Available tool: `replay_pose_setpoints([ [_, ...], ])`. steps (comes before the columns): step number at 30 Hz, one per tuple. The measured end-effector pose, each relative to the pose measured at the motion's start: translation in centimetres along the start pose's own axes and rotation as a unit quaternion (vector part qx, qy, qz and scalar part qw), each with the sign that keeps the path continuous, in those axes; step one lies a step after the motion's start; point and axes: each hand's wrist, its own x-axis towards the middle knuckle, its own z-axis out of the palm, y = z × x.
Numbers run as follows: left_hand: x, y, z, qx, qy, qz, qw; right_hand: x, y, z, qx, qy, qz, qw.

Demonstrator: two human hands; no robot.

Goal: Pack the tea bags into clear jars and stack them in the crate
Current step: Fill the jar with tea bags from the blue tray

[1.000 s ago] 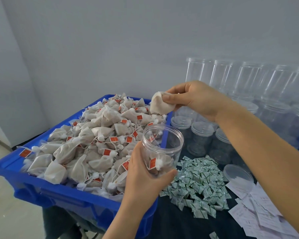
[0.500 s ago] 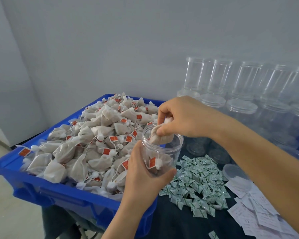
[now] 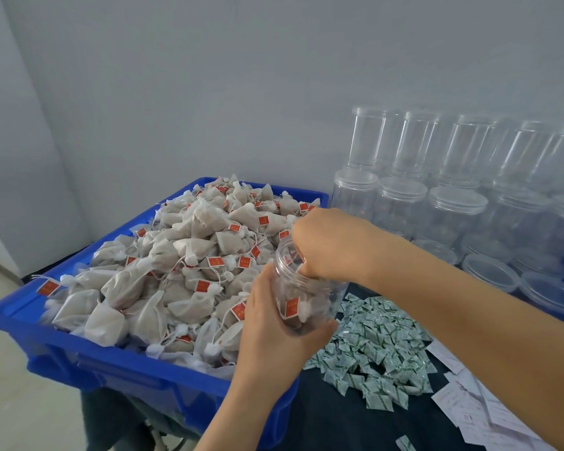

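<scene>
1. one blue crate (image 3: 118, 369) sits on the left, heaped with tea bags (image 3: 189, 265); far too many to count, each with a red tag.
2. one dark worktop (image 3: 339, 415) carries everything to the right.
3. clear jars (image 3: 401, 203) stand stacked against the wall in two tiers, about five visible on top; further right they blur together.
4. one pile of small green-and-white sachets (image 3: 378, 349) lies just beside the crate, uncounted.
5. white paper slips (image 3: 469, 405) lie at the right edge.
6. one open jar (image 3: 302, 297), tilted, is gripped by the left hand (image 3: 274, 333) above the crate's corner, a few tea bags inside.
7. the right hand (image 3: 329, 245) covers the mouth, fingers curled inside; whether they grip a bag cannot be told.
</scene>
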Motion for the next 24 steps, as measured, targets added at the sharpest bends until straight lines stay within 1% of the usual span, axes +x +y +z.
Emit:
replay_pose_setpoints([
  [4, -0.1, 0.1, 0.0, -0.006, -0.012, -0.003, 1.0, -0.2, 0.2, -0.4, -0.029, -0.057, -0.02, 0.998],
  [8, -0.1, 0.1, 0.1, -0.025, -0.025, -0.01, 0.999, -0.2, 0.4, -0.9, -0.009, -0.115, -0.037, 0.993],
  [14, -0.1, 0.0, 0.0, -0.005, -0.025, -0.015, 1.0, 0.2, 0.8, -1.6, 0.009, -0.19, -0.049, 0.981],
  [17, -0.1, 0.0, 0.1, 0.015, -0.014, -0.011, 1.0, 0.3, 1.2, -2.1, 0.051, -0.211, -0.055, 0.975],
  [24, -0.1, -0.1, 0.1, 0.031, -0.007, -0.003, 0.999, 0.4, 1.3, -2.1, 0.093, -0.229, -0.103, 0.963],
])
